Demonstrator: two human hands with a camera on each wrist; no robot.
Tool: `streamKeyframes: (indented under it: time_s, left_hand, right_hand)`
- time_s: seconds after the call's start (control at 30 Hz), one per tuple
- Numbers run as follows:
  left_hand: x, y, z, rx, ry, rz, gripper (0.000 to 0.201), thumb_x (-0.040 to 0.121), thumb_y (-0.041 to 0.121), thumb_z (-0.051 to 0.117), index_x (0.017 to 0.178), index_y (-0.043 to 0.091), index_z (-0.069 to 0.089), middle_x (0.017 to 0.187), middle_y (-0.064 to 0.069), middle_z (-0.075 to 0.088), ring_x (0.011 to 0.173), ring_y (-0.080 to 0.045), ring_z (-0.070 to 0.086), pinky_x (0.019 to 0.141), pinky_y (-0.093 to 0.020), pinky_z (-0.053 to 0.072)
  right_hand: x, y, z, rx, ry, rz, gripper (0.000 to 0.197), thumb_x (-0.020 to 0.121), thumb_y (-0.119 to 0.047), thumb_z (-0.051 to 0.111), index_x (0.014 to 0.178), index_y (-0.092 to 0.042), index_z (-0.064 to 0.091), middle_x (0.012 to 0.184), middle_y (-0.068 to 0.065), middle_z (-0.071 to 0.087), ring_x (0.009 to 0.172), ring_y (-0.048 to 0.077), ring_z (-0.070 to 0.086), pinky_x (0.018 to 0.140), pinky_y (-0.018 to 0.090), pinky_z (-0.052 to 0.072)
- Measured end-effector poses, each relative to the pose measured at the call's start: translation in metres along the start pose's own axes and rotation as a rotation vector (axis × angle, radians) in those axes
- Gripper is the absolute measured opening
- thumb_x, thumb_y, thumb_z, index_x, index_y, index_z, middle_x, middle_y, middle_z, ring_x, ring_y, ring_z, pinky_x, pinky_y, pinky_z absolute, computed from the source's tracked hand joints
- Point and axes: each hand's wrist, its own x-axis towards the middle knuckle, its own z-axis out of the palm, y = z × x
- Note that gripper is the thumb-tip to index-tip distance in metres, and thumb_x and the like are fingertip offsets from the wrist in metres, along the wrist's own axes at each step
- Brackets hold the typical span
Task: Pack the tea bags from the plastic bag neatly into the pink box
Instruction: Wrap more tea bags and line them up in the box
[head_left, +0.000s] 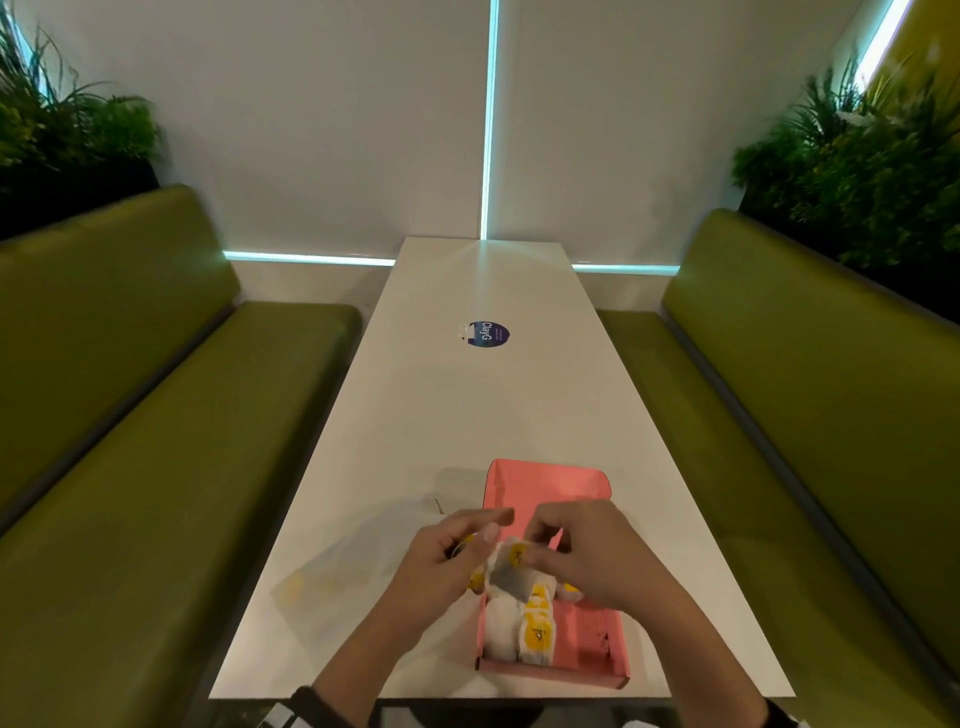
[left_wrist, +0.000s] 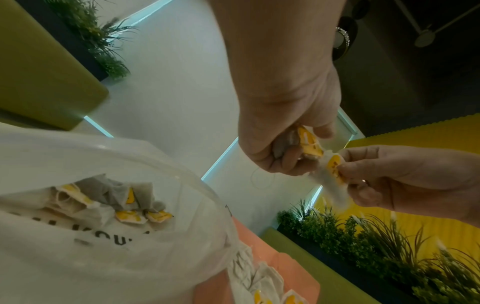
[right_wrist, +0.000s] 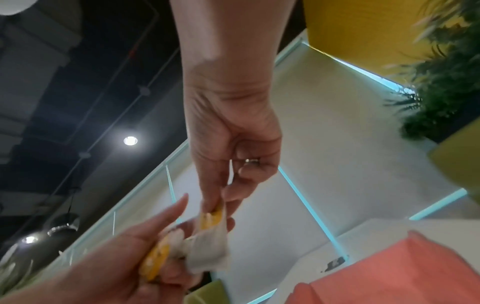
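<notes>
At the near end of the white table (head_left: 467, 415), just above the open pink box (head_left: 597, 639), both hands meet over a small clump of tea bags. The left hand (head_left: 441, 558) comes in from about 7 o'clock; its lower fingers curl around a bunch of tea bags (left_wrist: 307, 144) with yellow tags, gripping them against the palm, while the index finger (head_left: 485, 517) stretches out nearly straight toward the box lid. The right hand (head_left: 587, 551) comes in from about 4 o'clock; its thumb and forefinger pinch the yellow tag end of a single tea bag (left_wrist: 332, 176), whose white paper pouch hangs below the pinch, and its other fingers are loosely bent, one wearing a ring (right_wrist: 251, 161). The two hands are touching or nearly so where the bags meet. Inside the box, packed tea bags (head_left: 524, 623) stand in rows along the left side toward 6 o'clock, the right part of the floor bare pink. The translucent plastic bag (head_left: 343, 561) lies on the table at 9 o'clock of the box, just beside it, with more tea bags (left_wrist: 114, 203) showing through its open mouth in the left wrist view. A round dark sticker (head_left: 487, 334) sits on the table at 12 o'clock, well apart.
</notes>
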Motion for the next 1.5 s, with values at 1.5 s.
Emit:
streamKeyframes:
  time_s: [1.5]
  left_hand:
    - [0.001, 0.002, 0.007, -0.141, 0.187, 0.066, 0.012, 0.084, 0.009, 0.064, 0.078, 0.011, 0.074, 0.057, 0.004, 0.059, 0.051, -0.004, 0.046, 0.048, -0.012, 0.037]
  right_hand:
    - [0.003, 0.003, 0.01, 1.019, 0.105, 0.245, 0.011, 0.084, -0.001, 0.062, 0.094, 0.004, 0.058, 0.071, 0.004, 0.067, 0.059, 0.013, 0.062, 0.055, 0.02, 0.05]
